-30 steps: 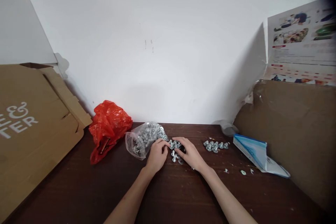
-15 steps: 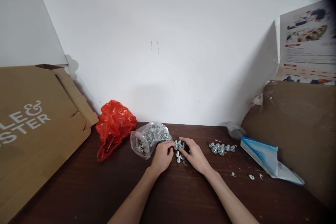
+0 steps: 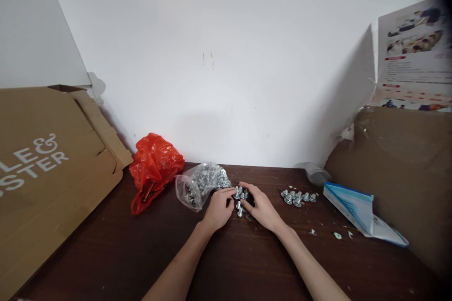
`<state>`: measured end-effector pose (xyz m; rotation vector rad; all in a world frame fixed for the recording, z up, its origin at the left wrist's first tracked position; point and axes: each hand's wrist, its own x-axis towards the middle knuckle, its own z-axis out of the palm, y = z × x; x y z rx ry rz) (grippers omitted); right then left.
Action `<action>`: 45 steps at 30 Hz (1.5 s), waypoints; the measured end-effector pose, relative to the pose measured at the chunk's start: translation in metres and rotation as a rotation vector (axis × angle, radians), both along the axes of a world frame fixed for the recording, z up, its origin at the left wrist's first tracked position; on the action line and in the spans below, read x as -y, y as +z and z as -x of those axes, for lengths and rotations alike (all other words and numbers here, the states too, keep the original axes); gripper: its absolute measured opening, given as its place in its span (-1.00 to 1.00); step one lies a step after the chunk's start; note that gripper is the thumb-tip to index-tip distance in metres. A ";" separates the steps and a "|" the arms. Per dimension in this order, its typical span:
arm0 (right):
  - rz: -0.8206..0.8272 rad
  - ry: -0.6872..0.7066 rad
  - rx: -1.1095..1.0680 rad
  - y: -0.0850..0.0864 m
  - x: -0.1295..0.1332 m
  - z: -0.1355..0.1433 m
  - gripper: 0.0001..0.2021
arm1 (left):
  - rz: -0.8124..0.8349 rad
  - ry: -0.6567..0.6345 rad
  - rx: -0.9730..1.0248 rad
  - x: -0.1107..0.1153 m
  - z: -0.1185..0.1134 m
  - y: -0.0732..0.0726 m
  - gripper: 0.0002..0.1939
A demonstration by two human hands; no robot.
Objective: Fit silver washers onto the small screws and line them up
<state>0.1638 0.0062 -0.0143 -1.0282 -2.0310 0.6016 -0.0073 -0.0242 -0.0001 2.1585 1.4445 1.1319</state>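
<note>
Between my hands is a small cluster of silver flanged screws (image 3: 240, 193), some standing on their wide heads, others tipped over towards me. My left hand (image 3: 219, 207) curves along the cluster's left side, its fingertips against the nearest screws and its thumb apart from the fingers. On the other side, my right hand (image 3: 260, 207) arches over the cluster's right edge with thumb and fingers spread, hiding part of it. Neither hand visibly grips a screw. Just behind my left hand lies a clear plastic bag (image 3: 203, 184) full of similar screws.
A separate group of screws (image 3: 298, 197) stands to the right on the dark table (image 3: 226, 263). A red plastic bag (image 3: 155, 164) and a cardboard box (image 3: 52, 164) are at left. A blue-white packet (image 3: 353, 207), white scraps (image 3: 337, 235) and more cardboard (image 3: 395, 174) lie at right.
My right hand's fingers have shifted slightly left, closer around the cluster. The view has tilted a little; the bags and the other screws stay in place.
</note>
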 end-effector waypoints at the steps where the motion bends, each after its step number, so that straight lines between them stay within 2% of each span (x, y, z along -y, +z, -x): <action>1: 0.008 -0.001 -0.004 0.001 0.000 -0.002 -0.54 | 0.003 0.001 -0.001 0.000 0.000 0.000 -0.61; 9: 0.039 -0.063 0.004 0.009 0.000 -0.021 -0.61 | 0.010 0.013 0.021 0.001 0.001 0.003 -0.63; 21: 0.029 -0.089 0.077 0.008 0.002 -0.015 -0.68 | 0.020 0.056 0.032 0.002 -0.002 0.003 -0.74; 28: 0.051 -0.112 0.032 0.017 0.001 -0.026 -0.70 | 0.019 0.081 0.057 0.003 -0.002 0.007 -0.76; 34: 0.095 -0.113 0.047 0.025 0.003 -0.040 -0.82 | -0.020 -0.006 0.059 0.005 -0.003 0.009 -0.74; 38: 0.080 -0.068 0.084 0.026 0.006 -0.038 -0.83 | -0.004 -0.066 0.048 0.006 -0.004 0.010 -0.72; 45: 0.118 -0.006 0.122 0.030 0.008 -0.039 -0.84 | 0.036 -0.098 0.015 0.007 -0.004 0.010 -0.63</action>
